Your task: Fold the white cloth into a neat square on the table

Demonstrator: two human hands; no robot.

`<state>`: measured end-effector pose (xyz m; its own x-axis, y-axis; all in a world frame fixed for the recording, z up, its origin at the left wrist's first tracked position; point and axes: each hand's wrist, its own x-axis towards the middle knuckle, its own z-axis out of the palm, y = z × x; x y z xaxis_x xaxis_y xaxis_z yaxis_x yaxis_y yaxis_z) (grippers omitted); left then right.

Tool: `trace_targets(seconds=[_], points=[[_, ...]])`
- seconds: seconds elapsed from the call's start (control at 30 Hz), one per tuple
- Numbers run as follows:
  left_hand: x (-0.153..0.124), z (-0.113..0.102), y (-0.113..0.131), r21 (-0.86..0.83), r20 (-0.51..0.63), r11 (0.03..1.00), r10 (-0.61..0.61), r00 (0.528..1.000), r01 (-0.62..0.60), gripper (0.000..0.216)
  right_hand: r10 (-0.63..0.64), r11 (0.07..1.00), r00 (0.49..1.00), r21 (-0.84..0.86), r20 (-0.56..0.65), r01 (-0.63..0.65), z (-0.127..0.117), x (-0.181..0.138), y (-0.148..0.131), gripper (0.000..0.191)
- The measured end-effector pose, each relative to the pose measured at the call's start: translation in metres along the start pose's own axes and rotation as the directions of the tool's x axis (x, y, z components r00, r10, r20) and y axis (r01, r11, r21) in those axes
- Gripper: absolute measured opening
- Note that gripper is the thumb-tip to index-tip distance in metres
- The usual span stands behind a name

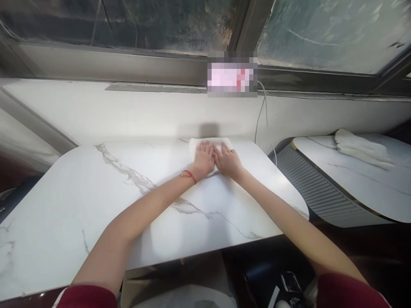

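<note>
A folded white cloth (193, 145) lies at the far edge of a white marble-patterned table (80, 192), close to the wall. My left hand (204, 159), with a red string bracelet at the wrist, presses flat on the cloth, fingers stretched toward the wall. Beside it, my right hand (227, 160) rests on the same cloth, also with its fingers laid out flat. The hands touch or nearly touch at the thumbs. Most of the cloth's middle is hidden under them; its far corners and a bit of the near edge show.
A second table (362, 175) with a ribbed side stands at the right, and a crumpled white cloth (361, 147) lies on it. A white cable (266, 107) hangs down the wall from a blurred pink item (227, 77) on the window ledge. Below the near edge are dark surfaces and small objects.
</note>
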<state>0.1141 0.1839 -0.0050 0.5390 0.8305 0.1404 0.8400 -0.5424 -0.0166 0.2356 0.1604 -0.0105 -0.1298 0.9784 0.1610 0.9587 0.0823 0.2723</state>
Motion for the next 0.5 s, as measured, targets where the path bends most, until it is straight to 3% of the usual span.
trace_targets(seconds=[0.27, 0.5], points=[[0.038, 0.013, -0.017, -0.126, -0.083, 0.991, -0.055, 0.995, 0.045, 0.059, 0.032, 0.996, 0.996, 0.091, -0.078, -0.025, 0.019, 0.044, 0.012, 0.055], [0.043, 0.016, -0.015, -0.147, -0.093, 0.985, -0.107, 0.99, 0.093, 0.058, 0.034, 0.985, 0.989, 0.174, -0.144, -0.009, 0.028, 0.051, 0.017, 0.053]])
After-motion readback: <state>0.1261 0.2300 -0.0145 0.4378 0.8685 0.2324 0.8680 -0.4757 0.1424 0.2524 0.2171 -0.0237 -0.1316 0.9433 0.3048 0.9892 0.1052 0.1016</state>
